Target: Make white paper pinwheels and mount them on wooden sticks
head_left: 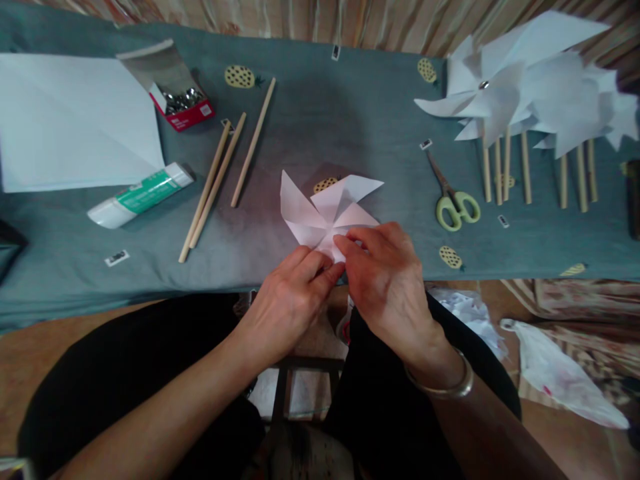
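Apparently mid-fold: fingers of left hand [293, 293] and right hand [387, 280] pinched the paper pinwheel [329, 219] at its near edge, most lying just beyond them; next move likely called for steadying its centre.

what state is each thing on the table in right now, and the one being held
paper pinwheel, blades bent up, held by left hand and right hand
red box, open, shiny metal pieces inside
scissors, lying flat, blades shut
white-and-green tube, lying on its side
three sticks, loose, lying down
white paper, flat
grouped pinwheels, on sticks, overlapping
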`<state>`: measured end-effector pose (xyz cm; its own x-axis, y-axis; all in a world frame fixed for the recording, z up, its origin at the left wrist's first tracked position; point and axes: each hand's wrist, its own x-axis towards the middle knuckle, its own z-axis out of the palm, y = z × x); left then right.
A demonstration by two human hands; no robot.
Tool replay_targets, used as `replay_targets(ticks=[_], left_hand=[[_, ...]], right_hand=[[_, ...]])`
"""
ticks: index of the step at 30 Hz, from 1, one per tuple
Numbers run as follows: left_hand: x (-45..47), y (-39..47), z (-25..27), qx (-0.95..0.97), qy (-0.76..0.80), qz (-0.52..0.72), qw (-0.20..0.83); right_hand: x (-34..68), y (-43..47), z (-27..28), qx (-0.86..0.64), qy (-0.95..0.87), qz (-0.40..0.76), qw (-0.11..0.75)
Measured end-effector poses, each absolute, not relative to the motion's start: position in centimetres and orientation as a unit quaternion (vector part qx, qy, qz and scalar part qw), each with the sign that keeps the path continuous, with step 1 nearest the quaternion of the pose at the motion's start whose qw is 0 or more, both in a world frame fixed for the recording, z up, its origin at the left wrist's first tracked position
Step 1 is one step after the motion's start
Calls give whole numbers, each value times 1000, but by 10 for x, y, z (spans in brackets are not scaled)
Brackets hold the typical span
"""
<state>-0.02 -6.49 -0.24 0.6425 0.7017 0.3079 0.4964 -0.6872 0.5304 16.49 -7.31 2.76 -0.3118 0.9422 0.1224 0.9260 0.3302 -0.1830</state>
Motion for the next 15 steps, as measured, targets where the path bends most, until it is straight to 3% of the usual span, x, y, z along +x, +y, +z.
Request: replay_targets(ticks=[15], left_hand=[[0,-64,-3,880,341,252,214]], right_hand=[[161,-68,27,-581,-811,29,65]])
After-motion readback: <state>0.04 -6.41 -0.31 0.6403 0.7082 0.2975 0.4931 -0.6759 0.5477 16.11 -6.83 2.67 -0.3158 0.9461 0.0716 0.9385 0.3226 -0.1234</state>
